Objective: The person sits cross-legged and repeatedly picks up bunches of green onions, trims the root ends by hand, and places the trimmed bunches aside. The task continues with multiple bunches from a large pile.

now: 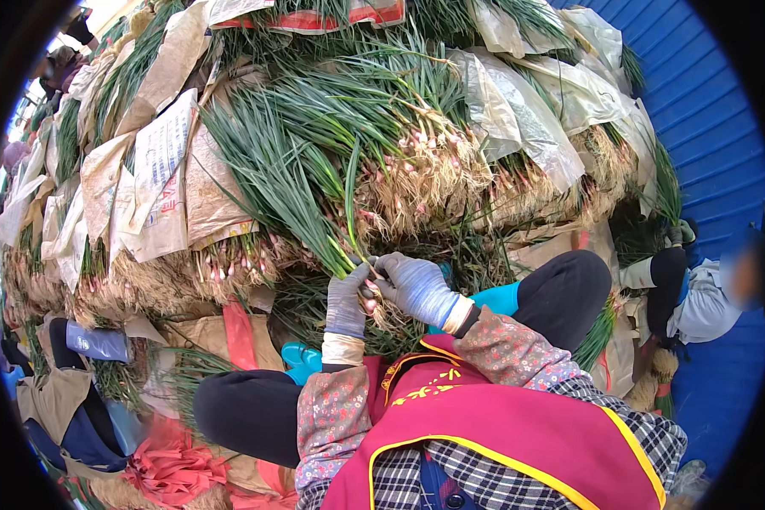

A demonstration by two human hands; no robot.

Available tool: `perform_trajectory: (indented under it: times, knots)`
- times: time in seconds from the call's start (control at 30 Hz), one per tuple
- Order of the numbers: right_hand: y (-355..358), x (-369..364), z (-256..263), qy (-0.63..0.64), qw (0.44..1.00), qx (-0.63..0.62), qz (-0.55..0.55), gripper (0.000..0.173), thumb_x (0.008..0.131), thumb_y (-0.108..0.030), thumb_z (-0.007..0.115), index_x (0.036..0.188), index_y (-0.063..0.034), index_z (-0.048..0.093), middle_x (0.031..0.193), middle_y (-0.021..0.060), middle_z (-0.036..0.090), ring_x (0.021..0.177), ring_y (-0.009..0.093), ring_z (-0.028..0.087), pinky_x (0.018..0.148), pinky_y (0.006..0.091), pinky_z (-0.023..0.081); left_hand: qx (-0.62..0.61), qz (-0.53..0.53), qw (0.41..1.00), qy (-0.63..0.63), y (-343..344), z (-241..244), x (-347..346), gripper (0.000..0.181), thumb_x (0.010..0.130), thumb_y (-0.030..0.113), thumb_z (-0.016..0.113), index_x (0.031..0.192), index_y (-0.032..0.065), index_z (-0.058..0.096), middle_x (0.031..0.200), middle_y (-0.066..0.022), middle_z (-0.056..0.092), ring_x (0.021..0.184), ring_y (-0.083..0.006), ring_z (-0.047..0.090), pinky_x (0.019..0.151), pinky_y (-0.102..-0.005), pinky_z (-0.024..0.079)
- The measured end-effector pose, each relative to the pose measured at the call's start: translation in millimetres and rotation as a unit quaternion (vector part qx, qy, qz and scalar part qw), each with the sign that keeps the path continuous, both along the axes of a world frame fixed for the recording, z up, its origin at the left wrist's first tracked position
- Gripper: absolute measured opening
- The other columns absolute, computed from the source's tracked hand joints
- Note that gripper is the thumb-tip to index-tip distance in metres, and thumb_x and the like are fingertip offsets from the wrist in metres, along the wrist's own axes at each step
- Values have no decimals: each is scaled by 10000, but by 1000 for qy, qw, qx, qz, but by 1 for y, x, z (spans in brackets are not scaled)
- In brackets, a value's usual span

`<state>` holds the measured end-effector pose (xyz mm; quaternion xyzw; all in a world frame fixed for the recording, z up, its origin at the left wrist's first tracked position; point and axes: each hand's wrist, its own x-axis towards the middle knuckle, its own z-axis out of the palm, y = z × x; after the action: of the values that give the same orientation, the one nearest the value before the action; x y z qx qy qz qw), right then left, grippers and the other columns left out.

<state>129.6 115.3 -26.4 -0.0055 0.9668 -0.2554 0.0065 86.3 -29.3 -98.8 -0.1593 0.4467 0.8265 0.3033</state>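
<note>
My left hand (347, 303), in a grey-blue work glove, grips a small bunch of green garlic plants (306, 220) by the stems just above the bulbs. The long leaves fan up and to the left, while the pinkish bulbs and roots (377, 311) hang between my two hands. My right hand (419, 287), gloved likewise, pinches at the stems of the same bunch with thumb and fingers. Just beyond my hands lies a spread of loose garlic plants (421, 175), roots facing me. Some fingers of my left hand are hidden behind the stems.
Woven sacks (159, 172) and plastic sheets (523, 115) cover the stacked plants. Red ribbon strips (172, 462) lie at lower left. Stripped leaves (382, 338) litter the ground between my knees. One person (704, 306) sits at right by a blue corrugated wall (707, 127); another's legs show at left.
</note>
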Motion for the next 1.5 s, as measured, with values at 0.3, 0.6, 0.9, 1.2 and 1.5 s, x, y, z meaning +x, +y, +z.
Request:
perform_trajectory:
  times: [0.3,0.6,0.9,1.2,1.5]
  knots:
    - [19,-33,-26,-90,961,-259,-32,547,879,-318,597,1368,-137,431,1208,164,588,1038,264,606,899,328,463,53,-23,998,-33,-3,6,17,182,874,187,608,858,7,589,583,-63,571,364,-126,479,323,-237,393]
    - [31,-38,-38,-201,919,-337,-30,241,878,-315,618,855,-77,652,657,11,579,618,85,510,607,250,451,-8,-86,996,-9,-15,-8,16,164,867,129,614,964,5,571,666,-88,617,390,-134,509,312,-238,378]
    - [73,-25,-59,-168,588,-745,-267,211,897,-286,580,877,-79,612,653,-40,525,516,45,444,507,198,363,107,-134,984,41,-14,21,19,257,843,118,633,1053,24,517,805,-121,646,532,-146,605,393,-225,457]
    - [44,-47,-24,-13,957,-110,-269,306,874,-409,538,1064,-193,642,910,134,671,869,315,641,759,401,490,83,41,993,-72,-9,23,17,330,881,192,630,592,112,491,468,-21,465,355,-147,420,414,-284,427]
    - [24,-26,-32,-117,984,-50,-126,355,872,-425,560,989,-95,617,835,128,667,773,296,649,692,395,497,-27,59,998,19,-8,40,4,56,854,79,622,843,34,590,442,-33,461,309,-151,459,259,-272,358]
